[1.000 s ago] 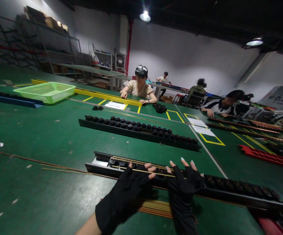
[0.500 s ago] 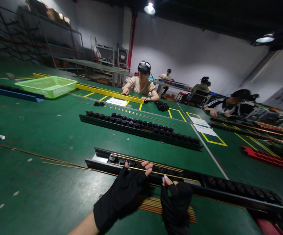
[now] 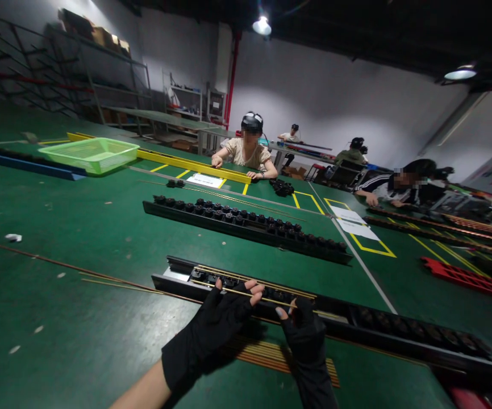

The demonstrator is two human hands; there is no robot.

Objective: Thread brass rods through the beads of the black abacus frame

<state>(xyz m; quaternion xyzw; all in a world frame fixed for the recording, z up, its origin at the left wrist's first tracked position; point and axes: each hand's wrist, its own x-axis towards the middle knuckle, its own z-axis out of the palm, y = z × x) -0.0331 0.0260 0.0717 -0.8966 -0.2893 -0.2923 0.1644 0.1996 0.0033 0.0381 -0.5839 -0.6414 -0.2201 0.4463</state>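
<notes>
Far rods already lie along the channel beyond the hands, near rod looks only part-seated, right hand pinching it, left hand spread along it, loose rods left on counter nearer than the hands.
</notes>
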